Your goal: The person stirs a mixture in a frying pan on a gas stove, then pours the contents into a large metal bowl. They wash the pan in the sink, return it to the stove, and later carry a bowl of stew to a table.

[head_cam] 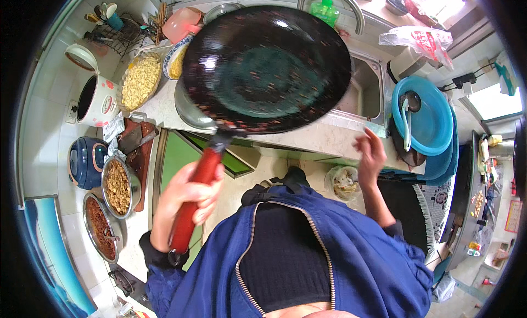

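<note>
My left hand (pixel 193 194) is closed around the dark red handle (pixel 185 219) of a large black wok (pixel 267 71). The wok is held up over the counter and hides part of the sink (pixel 364 85). Reddish bits cling to its inside, blurred by motion, and its bottom looks greenish. Holding nothing, my right hand (pixel 370 153) hangs in front of the counter edge near the sink's front right corner, fingers bent and somewhat apart. Partly behind the wok, a metal lid or bowl (pixel 189 106) rests on the counter.
Left of the wok stand a bowl of pale chopped food (pixel 141 81), a white pot (pixel 96 99) and a cleaver (pixel 131 139) on a board. Nearer are a bowl of brown pieces (pixel 117 186) and a rice cooker (pixel 86 161). A blue basin (pixel 428 116) is at right; a faucet (pixel 358 13) arches behind.
</note>
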